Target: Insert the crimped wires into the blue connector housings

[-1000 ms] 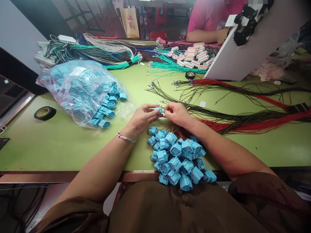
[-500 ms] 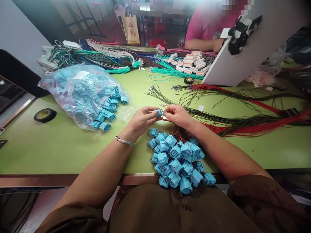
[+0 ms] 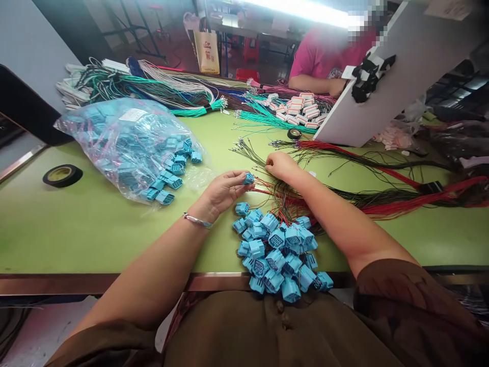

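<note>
We're gripping a small, boxy light-blue plastic connector [image 3: 248, 178] in our left hand [image 3: 225, 192], just beyond a heap of wired light-blue plastic connectors [image 3: 275, 260]. Our right hand [image 3: 283, 165] is bunching its fingers among thin dark metal-tipped wires [image 3: 250, 153]; whether we're pinching one, we can't tell. Those ends are lying so loosely, we could be picking up two together, or snagging the long red wires [image 3: 382, 209] running under our right forearm [image 3: 340, 224]. And watch the edge: the nearest heaped connectors are seemingly overhanging the flat green tabletop [image 3: 95, 229], so one tug on their leads [image 3: 281, 205] could be sending them over.
</note>
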The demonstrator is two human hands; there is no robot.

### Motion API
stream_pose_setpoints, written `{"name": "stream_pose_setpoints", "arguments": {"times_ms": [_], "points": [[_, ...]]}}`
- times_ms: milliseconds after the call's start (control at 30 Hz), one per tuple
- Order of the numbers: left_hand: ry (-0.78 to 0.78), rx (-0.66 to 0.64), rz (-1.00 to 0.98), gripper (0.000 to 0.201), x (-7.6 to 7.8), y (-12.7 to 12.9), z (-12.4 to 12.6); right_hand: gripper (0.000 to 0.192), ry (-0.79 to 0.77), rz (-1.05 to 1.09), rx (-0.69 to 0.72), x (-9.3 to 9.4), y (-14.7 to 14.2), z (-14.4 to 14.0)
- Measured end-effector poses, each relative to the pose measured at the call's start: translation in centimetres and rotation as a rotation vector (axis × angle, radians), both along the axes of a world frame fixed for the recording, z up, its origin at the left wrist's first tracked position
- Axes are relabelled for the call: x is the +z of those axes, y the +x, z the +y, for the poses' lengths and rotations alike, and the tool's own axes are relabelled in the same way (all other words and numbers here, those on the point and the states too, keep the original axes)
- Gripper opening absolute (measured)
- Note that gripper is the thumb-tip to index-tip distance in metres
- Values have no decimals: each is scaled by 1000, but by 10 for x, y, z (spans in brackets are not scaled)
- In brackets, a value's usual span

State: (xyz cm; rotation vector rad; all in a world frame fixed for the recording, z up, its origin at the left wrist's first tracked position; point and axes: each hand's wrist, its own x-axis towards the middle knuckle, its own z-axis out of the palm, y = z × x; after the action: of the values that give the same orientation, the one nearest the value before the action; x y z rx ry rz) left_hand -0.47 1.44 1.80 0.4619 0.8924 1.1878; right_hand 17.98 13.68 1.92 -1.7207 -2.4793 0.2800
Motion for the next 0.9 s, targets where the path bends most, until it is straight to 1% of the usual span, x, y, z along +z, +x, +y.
{"name": "stream_pose_setpoints", "arguments": {"times_ms": [67, 167, 267, 333, 367, 467, 533, 600, 700, 767, 833, 900], "points": [[2, -4, -2, 7, -1, 0, 0, 16, 0, -2, -28, -1, -2, 4], [3, -15, -6, 9, -3, 0, 1, 18, 52, 5, -34, 6, 0, 4], [-9, -32, -13, 11, -5, 0, 1, 22, 151, -57, 35, 17, 2, -2], [-12, -36, -15, 11, -6, 0, 1, 22, 176, -49, 76, 24, 1, -6], [-10, -36, -14, 11, -6, 1, 0, 21, 150, -8, 81, 26, -1, -8], [3, -44, -7, 12, -6, 1, -1, 20, -34, 189, 70, 33, -15, -13], [12, -49, -10, 13, -6, 2, -2, 19, -123, 302, 89, 39, -31, -17], [16, -43, -20, 13, -6, 3, -2, 19, -173, 402, 133, 48, -52, -24], [20, -9, -54, 9, -7, 4, -2, 18, -218, 490, 207, 63, -82, -39], [28, 7, -74, 8, -7, 5, -2, 17, -197, 490, 234, 69, -92, -48], [38, 2, -83, 8, -8, 5, -2, 15, -177, 517, 234, 70, -90, -55], [42, -19, -84, 9, -8, 4, -2, 15, -168, 580, 208, 65, -77, -60]]}}
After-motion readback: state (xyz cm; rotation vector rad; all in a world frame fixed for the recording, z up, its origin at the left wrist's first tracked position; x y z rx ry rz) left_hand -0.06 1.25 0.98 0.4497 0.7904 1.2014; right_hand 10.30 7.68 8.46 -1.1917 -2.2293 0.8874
